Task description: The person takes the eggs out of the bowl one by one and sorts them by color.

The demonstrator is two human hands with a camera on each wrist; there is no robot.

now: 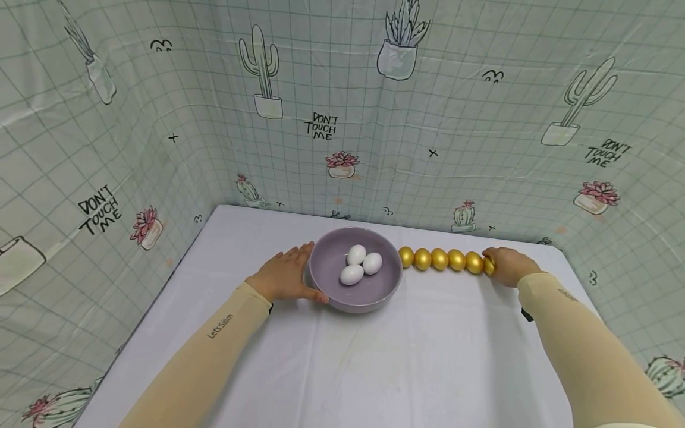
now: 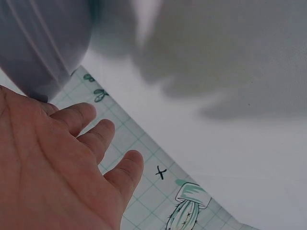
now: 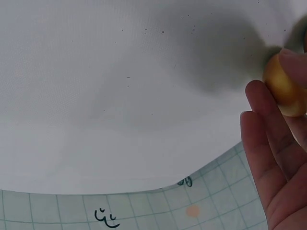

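Observation:
A mauve bowl (image 1: 357, 304) stands on the white table with three white eggs (image 1: 372, 263) inside. Against its left side rests my left hand (image 1: 287, 274), fingers spread, the thumb along the near side. In the left wrist view the other fingers of that hand (image 2: 67, 148) extend loosely past the bowl (image 2: 45, 43). To the right of the bowl runs a row of several gold eggs (image 1: 439, 259). My right hand (image 1: 508, 266) pinches the gold egg (image 3: 284, 88) at the row's right end between thumb and fingers.
The white table (image 1: 407, 368) meets a wall of grid-patterned cloth (image 1: 374, 119) at the back and on both sides. The row's leftmost gold egg (image 1: 405, 257) is right at the bowl's side.

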